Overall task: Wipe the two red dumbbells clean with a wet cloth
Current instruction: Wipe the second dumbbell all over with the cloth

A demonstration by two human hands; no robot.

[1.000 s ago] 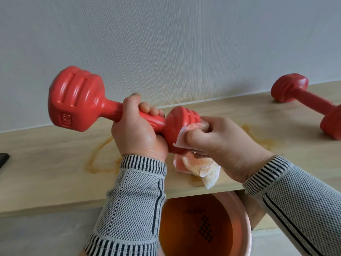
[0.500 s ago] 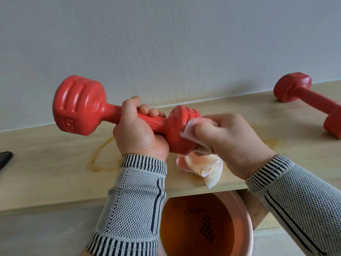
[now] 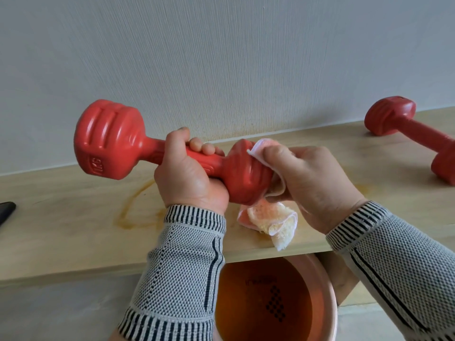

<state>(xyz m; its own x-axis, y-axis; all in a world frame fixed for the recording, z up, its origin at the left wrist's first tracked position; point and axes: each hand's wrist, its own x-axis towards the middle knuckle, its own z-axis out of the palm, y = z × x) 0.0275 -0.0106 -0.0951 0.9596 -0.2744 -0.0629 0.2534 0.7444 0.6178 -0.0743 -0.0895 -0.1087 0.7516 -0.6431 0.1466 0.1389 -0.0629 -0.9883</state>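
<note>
- Since a second ago, the cloth (image 3: 267, 212) has slid up onto the top of the near end.
- Left hand (image 3: 189, 175) grips the held dumbbell (image 3: 110, 141) by its handle, above the desk (image 3: 73, 217).
- Right hand (image 3: 310, 178) pinches the cloth against it.
- Second dumbbell (image 3: 408, 134) lies on the desk, far right.

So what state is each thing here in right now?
Held dumbbell: lifted off the shelf, being wiped.
Left hand: grips its handle.
Right hand: presses the cloth on its end.
Cloth: bunched, tail hanging.
Second dumbbell: lying on the wooden shelf.
Basin: holds water.
</note>
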